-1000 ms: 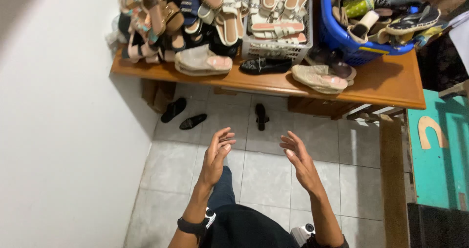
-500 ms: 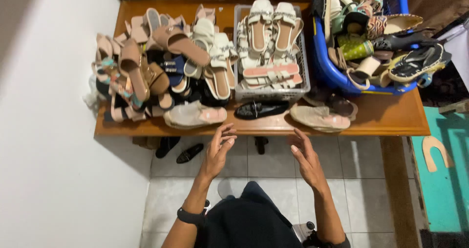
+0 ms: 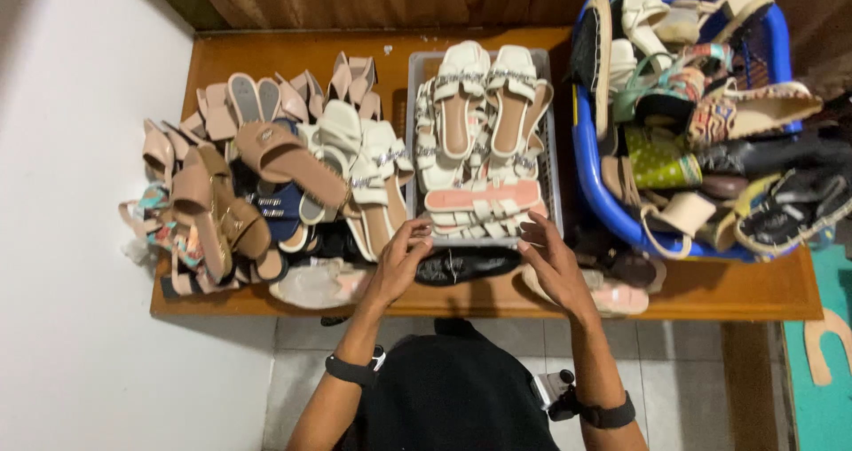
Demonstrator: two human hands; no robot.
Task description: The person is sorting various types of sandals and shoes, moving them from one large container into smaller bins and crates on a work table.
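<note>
- Grey wire basket point(image 3: 552, 204) sits at table centre, stacked with cream and pink sandals point(image 3: 484, 122); its near rim is at 6 o'clock of the stack, close to the table's front edge.
- Left hand point(image 3: 401, 265) at the basket's 7 o'clock corner, fingers spread and curled, holding nothing; whether the fingertips touch the rim I cannot tell.
- Right hand point(image 3: 552, 265) at the 5 o'clock corner, unclenched, grasping nothing, fingertips at or just over the rim.
- Black flat shoe point(image 3: 466, 265) lies between the hands, just below the basket.
- Loose heap of tan and white sandals point(image 3: 266, 176) at 9 o'clock; blue plastic basket point(image 3: 590, 180) of mixed footwear at 3 o'clock.
- Handling judgement: wire frame looks stiff, load moderate; the stack is loose and could slide. Best grip: both near corners or side rims, kept level.
</note>
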